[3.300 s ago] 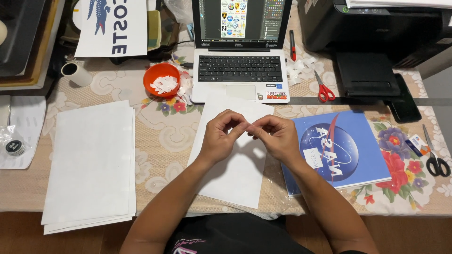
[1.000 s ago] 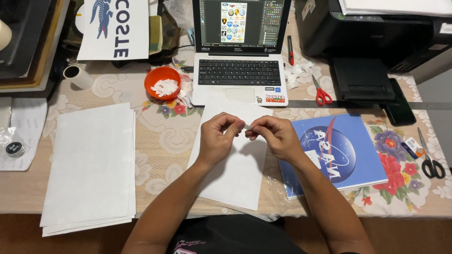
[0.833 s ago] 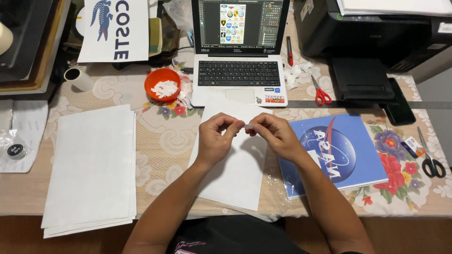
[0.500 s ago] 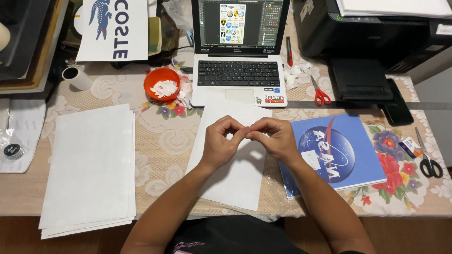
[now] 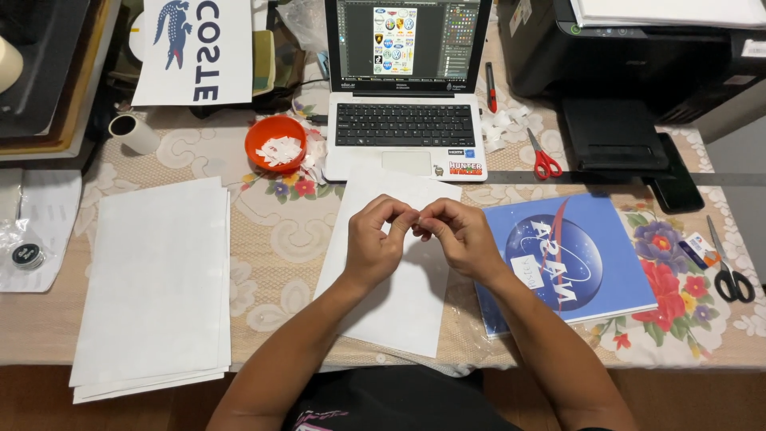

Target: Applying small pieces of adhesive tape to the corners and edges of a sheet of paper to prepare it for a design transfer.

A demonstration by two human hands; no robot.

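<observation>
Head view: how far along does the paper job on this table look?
Done: an orange bowl holds small white scraps. In hand: the left hand and right hand meet fingertip to fingertip over a white sheet, pinching something too small to make out. Left: a stack of white sheets lies untouched at the left, and a blue print at the right.

Laptop (image 5: 407,88), orange bowl (image 5: 275,142) — red-handled scissors (image 5: 544,160), printer (image 5: 630,48)

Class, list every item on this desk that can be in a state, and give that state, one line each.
laptop: open, screen lit
red scissors: closed
black scissors: closed
orange bowl: holds white scraps
left hand: fingertips pinched
right hand: fingertips pinched
printer: paper on top
</observation>
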